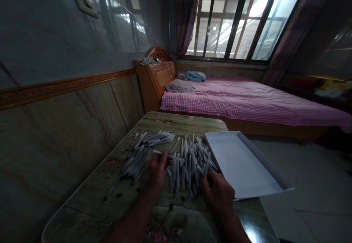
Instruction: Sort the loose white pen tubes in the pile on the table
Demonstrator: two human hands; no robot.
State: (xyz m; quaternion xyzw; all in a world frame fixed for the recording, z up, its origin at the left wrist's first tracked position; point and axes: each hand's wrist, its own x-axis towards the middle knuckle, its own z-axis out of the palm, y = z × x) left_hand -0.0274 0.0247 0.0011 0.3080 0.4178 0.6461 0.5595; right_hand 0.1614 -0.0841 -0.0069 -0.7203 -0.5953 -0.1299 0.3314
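My left hand [157, 166] pinches a slim white pen [176, 157], which points to the right over a pile of similar white pens [189, 164]. At the right edge of that pile is my right hand [217, 188], its fingers curled together close to the pens; what they hold, if anything, is hidden. To the left of my left hand lies a second heap of pens [137, 158], greyish white with some dark ends. A few small black pieces [119, 195] are scattered on the table near me.
The marble-patterned table [90, 213] stands along a tiled wall [55, 144]. A shallow white box lid or tray [244, 162] sits at the table's right side, jutting past the edge. Beyond are a bed [233, 92] with a pink checked sheet and a window [233, 23].
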